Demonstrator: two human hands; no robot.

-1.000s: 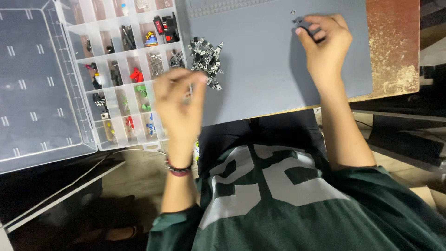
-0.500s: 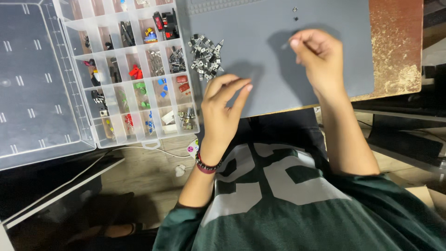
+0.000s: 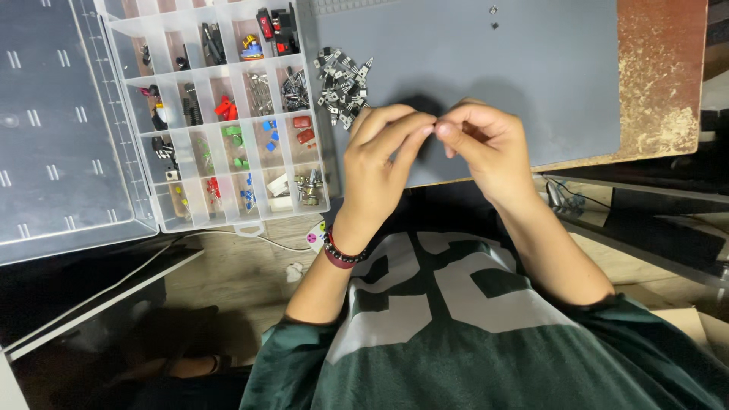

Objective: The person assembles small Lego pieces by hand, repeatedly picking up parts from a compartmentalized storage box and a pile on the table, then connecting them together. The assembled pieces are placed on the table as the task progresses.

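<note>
My left hand [image 3: 380, 163] and my right hand [image 3: 482, 144] meet fingertip to fingertip above the near edge of the grey mat [image 3: 547, 83]. The fingers of both hands pinch together at one spot; whatever small part sits between them is too small to make out. A pile of small black components with metal legs [image 3: 342, 87] lies on the mat just beyond my left hand. Two tiny dark parts [image 3: 493, 17] rest at the mat's far edge.
A clear plastic organiser box [image 3: 228, 114] with several compartments of small coloured electronic parts stands open at the left, its lid [image 3: 53, 121] folded out flat. A worn wooden tabletop [image 3: 661, 68] shows at the right. A thin cable [image 3: 250, 239] runs below the box.
My left hand moved right, away from the organiser box, and my right hand came down from the mat's far edge; the two now meet near the mat's front edge.
</note>
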